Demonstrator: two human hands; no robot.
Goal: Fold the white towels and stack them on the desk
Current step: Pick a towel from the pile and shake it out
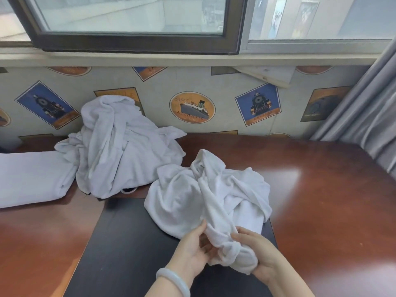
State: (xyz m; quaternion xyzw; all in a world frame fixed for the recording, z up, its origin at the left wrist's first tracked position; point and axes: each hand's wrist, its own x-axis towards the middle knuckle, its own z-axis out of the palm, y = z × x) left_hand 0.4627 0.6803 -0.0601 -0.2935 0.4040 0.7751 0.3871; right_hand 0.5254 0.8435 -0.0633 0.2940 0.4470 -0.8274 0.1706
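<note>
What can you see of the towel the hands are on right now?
The crumpled towel is white, soft terry-looking cloth, unfolded, bunched in twisted ridges. It lies partly on the black mat, partly on the brown desk. Its near end is gathered between the left hand and the right hand, whose fingers curl round it.

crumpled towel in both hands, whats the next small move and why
Probably lift the crumpled towel and shake it open to find two corners. The left hand and right hand grip only its bunched near end, while the rest lies twisted in a heap across the black mat, so no straight edge shows yet to fold along.
</note>
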